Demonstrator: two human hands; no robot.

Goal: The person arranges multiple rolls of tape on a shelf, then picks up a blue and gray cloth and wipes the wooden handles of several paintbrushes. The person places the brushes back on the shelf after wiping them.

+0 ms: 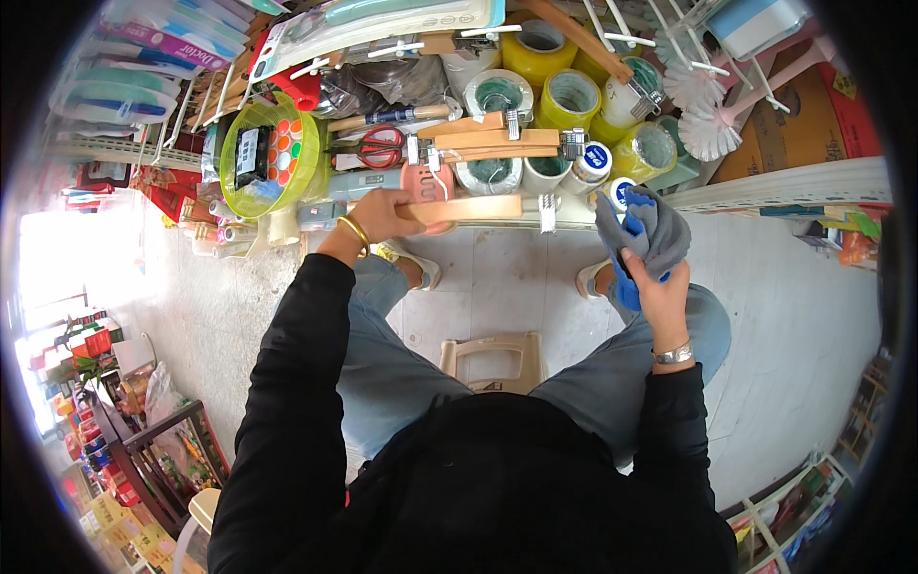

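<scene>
My left hand [376, 217] grips one end of a flat wooden strip [473, 209] with a metal clip [548, 213] at its far end. It is held over the shelf's front edge. My right hand [656, 287] holds a bunched grey and blue cloth [649, 229] at the shelf's front right. Beyond the held strip, more wooden strips with metal clips [498, 141] lie across rolls of clear tape [490, 174]. Red-handled scissors [380, 146] and a pink plastic item [428, 183] are near my left hand.
A yellow-green basket [313, 154] holds coloured stickers and a black packet. Yellow tape rolls [569, 100] stand at the back. White hooks [401, 49] and white brushes [706, 129] hang above the shelf. A beige plastic stool [532, 351] is between my legs; a dark rack [165, 423] stands lower left.
</scene>
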